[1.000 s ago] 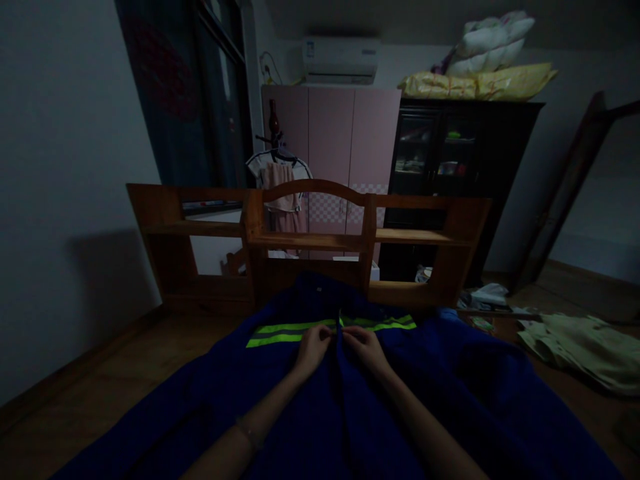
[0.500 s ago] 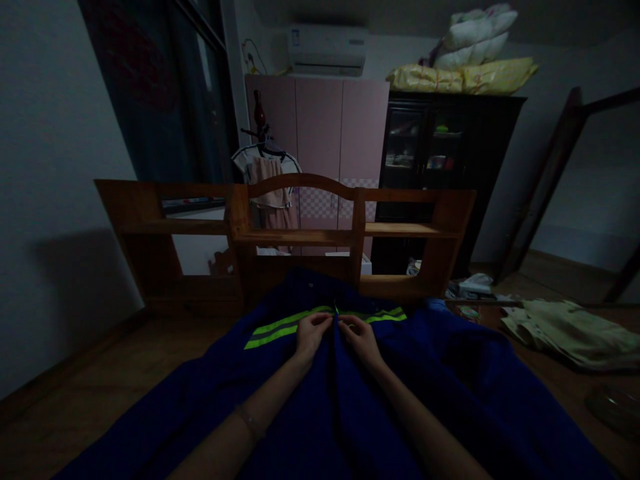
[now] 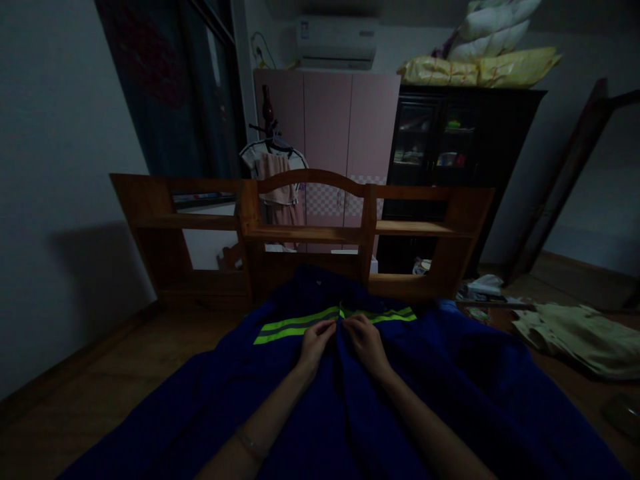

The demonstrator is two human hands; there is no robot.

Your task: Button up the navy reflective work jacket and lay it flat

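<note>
so, the wooden shelf unit [image 3: 305,234] stands at twelve o'clock; the blue jacket [image 3: 200,400] spreads below towards six, seemingly laid out for reach; left hand [image 3: 316,340] and right hand [image 3: 367,339] pinch its front placket [image 3: 342,357] from nine and three, probably steadying both edges.

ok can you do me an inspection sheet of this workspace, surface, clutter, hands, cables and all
Surface: wooden surface, partly covered by the blue work jacket
Job's things: jacket spread out, yellow-green reflective stripes across the chest
Clutter: pale green cloth at right
Hands: left hand and right hand, fingers pinching at the jacket's front edge
Cables: thin cable on the wall beside the air conditioner
Surroundings: wooden headboard shelf, pink wardrobe and black cabinet beyond
</note>
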